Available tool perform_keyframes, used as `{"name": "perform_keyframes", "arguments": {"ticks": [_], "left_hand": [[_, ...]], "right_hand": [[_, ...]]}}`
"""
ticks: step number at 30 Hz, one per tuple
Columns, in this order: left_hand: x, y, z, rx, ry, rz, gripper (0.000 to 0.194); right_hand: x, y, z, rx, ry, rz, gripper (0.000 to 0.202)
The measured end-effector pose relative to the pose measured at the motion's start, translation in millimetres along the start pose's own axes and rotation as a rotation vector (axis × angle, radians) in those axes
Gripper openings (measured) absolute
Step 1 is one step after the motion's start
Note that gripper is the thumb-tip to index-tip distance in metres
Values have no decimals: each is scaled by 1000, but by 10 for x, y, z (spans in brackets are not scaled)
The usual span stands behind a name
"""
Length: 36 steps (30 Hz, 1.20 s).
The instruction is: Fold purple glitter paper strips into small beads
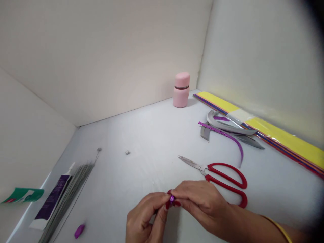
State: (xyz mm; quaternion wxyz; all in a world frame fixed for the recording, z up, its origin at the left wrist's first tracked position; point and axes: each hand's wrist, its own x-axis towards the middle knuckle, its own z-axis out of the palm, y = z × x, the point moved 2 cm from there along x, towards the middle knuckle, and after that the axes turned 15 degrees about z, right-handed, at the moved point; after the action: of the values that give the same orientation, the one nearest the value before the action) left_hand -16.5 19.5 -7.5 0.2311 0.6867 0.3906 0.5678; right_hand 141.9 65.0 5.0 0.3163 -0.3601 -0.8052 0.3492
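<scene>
A small shiny purple piece (172,199) is pinched between my two hands, low in the middle of the view. My left hand (148,216) grips it from the left with thumb and forefinger. From the other side my right hand (202,202) closes its fingertips on the same piece, which they mostly cover. Just beyond the right hand lie red-handled scissors (202,167), their blades pointing left. A second small purple piece (79,231) rests on the table at the lower left.
A purple-labelled tube (54,199) lies beside a bundle of thin wires (71,199) at left. Tiny silvery bits (127,152) sit mid-table. Grey strips (227,126), a purple strip (227,135) and packed coloured sheets (283,135) lie right. A pink bottle (181,96) stands behind.
</scene>
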Motion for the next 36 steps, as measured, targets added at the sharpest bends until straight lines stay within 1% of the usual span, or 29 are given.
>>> {"name": "perform_keyframes", "arguments": {"ticks": [5, 7, 10, 12, 14, 17, 19, 21, 24, 29, 33, 36], "left_hand": [[-38, 9, 28, 154, 39, 122, 27], [-66, 15, 39, 245, 66, 169, 28], [-98, 21, 54, 400, 77, 218, 30], [-103, 19, 61, 444, 74, 238, 30], [-95, 12, 61, 394, 85, 216, 27], [-79, -2, 49, 303, 122, 77, 19], [-75, 5, 40, 317, 138, 31, 15], [-70, 24, 34, 365, 127, 68, 14], [-55, 34, 29, 409, 64, 134, 17], [-31, 26, 25, 392, -65, 158, 22], [-48, 51, 20, 498, -51, 216, 21], [-48, 63, 29, 491, -43, 224, 23]], "right_hand": [[-33, -5, 20, -112, -3, -44, 18], [-49, -7, 35, -147, 21, -44, 19], [-78, -9, 60, -184, 62, -46, 19], [-88, -13, 68, -189, 79, -53, 19], [-82, -16, 64, -151, 82, -39, 20], [-54, -8, 51, -52, 54, 27, 20], [-41, 3, 47, -14, 41, 62, 21], [-42, 17, 51, -11, 41, 78, 22], [-56, 35, 62, -17, 33, 80, 21], [-48, 14, 44, -46, 49, 51, 21], [-55, -1, 30, -104, 45, 23, 20], [-75, 11, 44, -166, 60, -7, 22]]}}
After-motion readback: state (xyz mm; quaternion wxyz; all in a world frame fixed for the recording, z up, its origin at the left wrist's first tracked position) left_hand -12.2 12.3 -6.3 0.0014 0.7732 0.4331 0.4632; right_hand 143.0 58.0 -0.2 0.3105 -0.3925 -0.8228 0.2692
